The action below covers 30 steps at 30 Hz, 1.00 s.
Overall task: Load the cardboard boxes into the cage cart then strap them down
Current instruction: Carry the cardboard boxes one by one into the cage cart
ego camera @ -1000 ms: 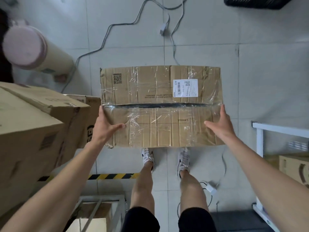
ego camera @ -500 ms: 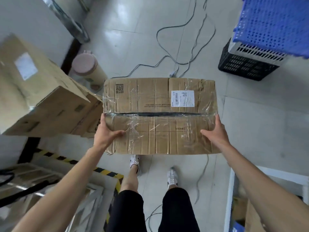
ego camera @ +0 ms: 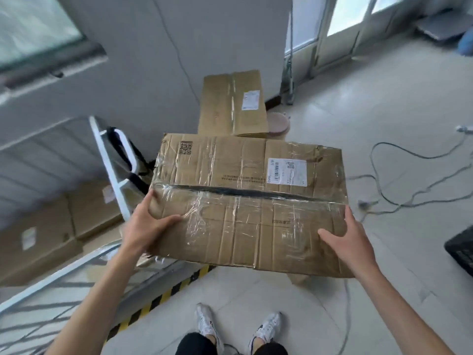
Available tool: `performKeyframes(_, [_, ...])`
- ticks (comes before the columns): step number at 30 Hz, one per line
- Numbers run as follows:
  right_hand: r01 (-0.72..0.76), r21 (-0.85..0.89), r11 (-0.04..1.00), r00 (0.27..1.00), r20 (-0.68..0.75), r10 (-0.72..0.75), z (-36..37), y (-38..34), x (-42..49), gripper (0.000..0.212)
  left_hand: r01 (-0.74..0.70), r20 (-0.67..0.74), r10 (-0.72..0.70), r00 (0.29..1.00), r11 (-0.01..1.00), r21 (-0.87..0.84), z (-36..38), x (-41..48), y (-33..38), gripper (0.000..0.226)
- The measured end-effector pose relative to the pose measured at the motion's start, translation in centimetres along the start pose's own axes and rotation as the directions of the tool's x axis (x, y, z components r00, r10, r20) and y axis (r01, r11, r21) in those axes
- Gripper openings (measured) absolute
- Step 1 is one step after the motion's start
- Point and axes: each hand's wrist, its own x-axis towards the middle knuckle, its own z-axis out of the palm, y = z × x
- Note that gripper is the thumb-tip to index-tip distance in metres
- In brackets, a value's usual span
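I hold a wide, flat cardboard box (ego camera: 245,201) wrapped in clear tape, with a white shipping label and a QR code on top, out in front of me above the floor. My left hand (ego camera: 147,226) grips its near left corner and my right hand (ego camera: 345,237) grips its near right corner. The white metal cage cart (ego camera: 112,172) stands at the left, its side panel and a black strap beside the box's left edge. Cardboard boxes (ego camera: 51,226) lie inside the cart.
A tall cardboard box (ego camera: 231,103) stands against the wall behind the held box, a pink-lidded container (ego camera: 277,124) beside it. Cables (ego camera: 399,175) run across the floor at right. A black crate (ego camera: 460,252) sits at the right edge. Yellow-black tape (ego camera: 163,293) marks the floor.
My view has swung left and up with the box still in both hands. The cage cart now fills the left side, and the blue crate stack has gone out of view.
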Motion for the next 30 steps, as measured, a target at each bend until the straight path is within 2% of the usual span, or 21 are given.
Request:
performKeyframes(3, [0.171,-0.025,0.985,0.984,0.054,-0.169,4.5,-8.9,-0.7,0.101,0.072,-0.168,-0.082,0.982,0.995,-0.061,-7.5,-1.5,-6.2,0.120])
performKeyframes(6, [0.327,-0.040,0.944,0.937,0.146,-0.318,11.3,-17.4,-2.7,0.102,0.140,-0.306,-0.176,0.936,0.981,-0.134,-14.6,-3.5,-14.0,0.115])
performKeyframes(11, [0.488,-0.042,0.872,0.831,0.329,-0.449,25.2,-28.8,-9.2,0.101,0.307,-0.453,-0.380,0.806,0.924,-0.228,-24.1,-8.0,-27.9,0.114])
performKeyframes(14, [0.561,-0.065,0.825,0.764,0.424,-0.486,33.2,-33.8,-14.0,0.099,0.373,-0.451,-0.488,0.748,0.870,-0.322,-28.1,-10.8,-35.4,0.122])
performKeyframes(17, [0.630,-0.122,0.767,0.730,0.431,-0.530,39.5,-38.0,-18.3,0.095,0.448,-0.431,-0.595,0.679,0.800,-0.400,-31.0,-12.7,-41.5,0.133])
performKeyframes(20, [0.673,-0.175,0.719,0.704,0.449,-0.550,43.7,-41.8,-20.7,0.095,0.486,-0.432,-0.649,0.626,0.758,-0.436,-33.2,-13.1,-45.8,0.132])
performKeyframes(23, [0.680,-0.226,0.697,0.713,0.426,-0.557,46.5,-44.4,-21.2,0.091,0.545,-0.434,-0.661,0.612,0.750,-0.375,-35.2,-11.6,-48.2,0.126])
performKeyframes(27, [0.677,-0.277,0.682,0.727,0.401,-0.558,49.8,-47.6,-20.0,0.087,0.626,-0.417,-0.651,0.634,0.749,-0.217,-37.8,-7.8,-50.3,0.111])
performKeyframes(30, [0.693,-0.299,0.656,0.716,0.393,-0.578,52.9,-50.5,-19.3,0.088,0.646,-0.414,-0.653,0.634,0.742,-0.181,-40.3,-4.5,-52.3,0.110])
